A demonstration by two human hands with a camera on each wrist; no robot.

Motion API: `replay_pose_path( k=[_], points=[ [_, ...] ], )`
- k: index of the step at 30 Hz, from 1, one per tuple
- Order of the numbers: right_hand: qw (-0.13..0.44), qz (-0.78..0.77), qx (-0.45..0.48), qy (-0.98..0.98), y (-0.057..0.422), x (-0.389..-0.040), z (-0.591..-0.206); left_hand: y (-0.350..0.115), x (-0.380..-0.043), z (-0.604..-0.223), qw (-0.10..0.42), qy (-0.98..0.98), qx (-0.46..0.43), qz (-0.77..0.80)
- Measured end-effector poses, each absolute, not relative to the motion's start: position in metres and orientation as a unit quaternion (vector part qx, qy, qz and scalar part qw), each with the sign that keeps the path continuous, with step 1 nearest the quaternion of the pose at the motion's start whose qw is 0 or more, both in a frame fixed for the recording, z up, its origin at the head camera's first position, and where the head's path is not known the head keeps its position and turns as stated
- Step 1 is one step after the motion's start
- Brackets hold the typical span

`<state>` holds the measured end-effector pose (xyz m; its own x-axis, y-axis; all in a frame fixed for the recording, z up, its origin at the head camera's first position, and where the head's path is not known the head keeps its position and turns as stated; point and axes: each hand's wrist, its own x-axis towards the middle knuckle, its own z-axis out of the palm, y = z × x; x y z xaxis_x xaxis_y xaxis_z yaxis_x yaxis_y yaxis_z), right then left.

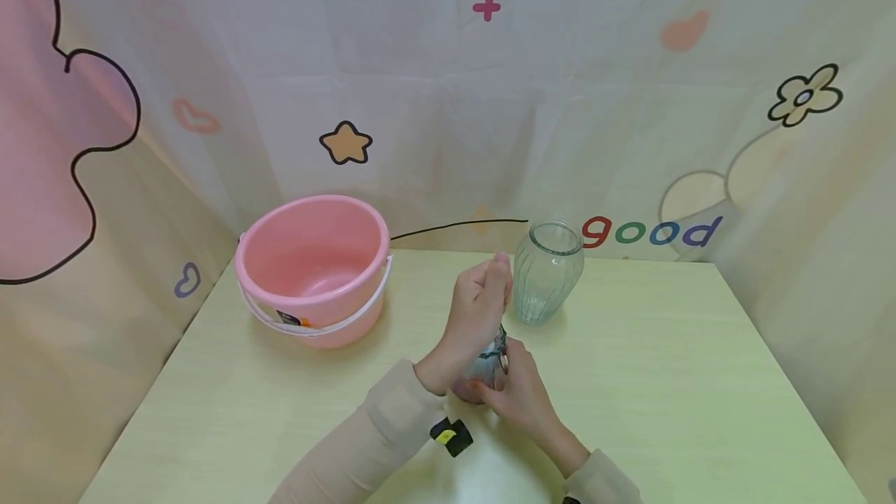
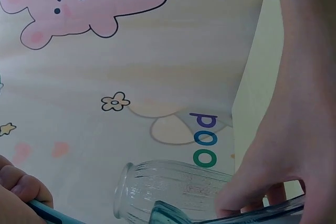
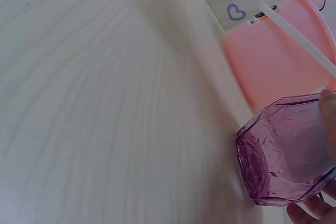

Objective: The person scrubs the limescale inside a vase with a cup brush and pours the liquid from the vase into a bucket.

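A faceted glass vase, pink-purple at its base (image 3: 256, 163) and bluish toward its rim (image 2: 169, 214), stands in front of me on the table. My right hand (image 1: 523, 391) grips its side, thumb and fingers around the glass. Above the vase's mouth, my left hand (image 1: 481, 298) is curled into a fist around a slim light-blue handle (image 2: 58, 216). The handle's far end is hidden, so I cannot tell what tool it belongs to. Just behind the hands stands a clear ribbed glass vase (image 1: 549, 278), upright and untouched.
To the left stands a pink bucket (image 1: 350, 325) with its white handle lowered against the front. A black and yellow piece (image 1: 451, 436) shows by the left cuff. Patterned curtain (image 1: 434, 99) hangs behind the pale table (image 1: 665, 364) and along its sides.
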<state>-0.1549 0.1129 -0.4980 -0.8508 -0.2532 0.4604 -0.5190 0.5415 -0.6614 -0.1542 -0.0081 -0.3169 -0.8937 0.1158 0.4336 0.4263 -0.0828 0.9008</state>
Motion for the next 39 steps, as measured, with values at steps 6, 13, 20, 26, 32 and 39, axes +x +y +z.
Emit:
replay_pose_path(
  k=[6, 13, 20, 26, 32, 39],
  points=[
    [0.168, 0.418, 0.218, -0.866, 0.111, -0.155, -0.499, -0.007, -0.155, -0.326, 0.088, -0.674, -0.172, -0.713],
    [0.185, 0.413, 0.216, -0.865, 0.109, -0.154, -0.499, -0.005, -0.154, -0.335, 0.09, -0.675, -0.168, -0.713],
    [0.183, 0.417, 0.205, -0.867, 0.109, -0.153, -0.499, -0.005, -0.153, -0.334, 0.092, -0.675, -0.173, -0.711],
    [0.195, 0.409, 0.195, -0.87, 0.107, -0.152, -0.499, -0.005, -0.152, -0.331, 0.091, -0.678, -0.171, -0.709],
    [0.186, 0.41, 0.171, -0.877, 0.104, -0.152, -0.497, -0.006, -0.154, -0.327, 0.095, -0.675, -0.176, -0.71],
    [0.181, 0.397, 0.149, -0.887, 0.102, -0.151, -0.496, -0.007, -0.156, -0.321, 0.11, -0.671, -0.19, -0.708]
  ],
)
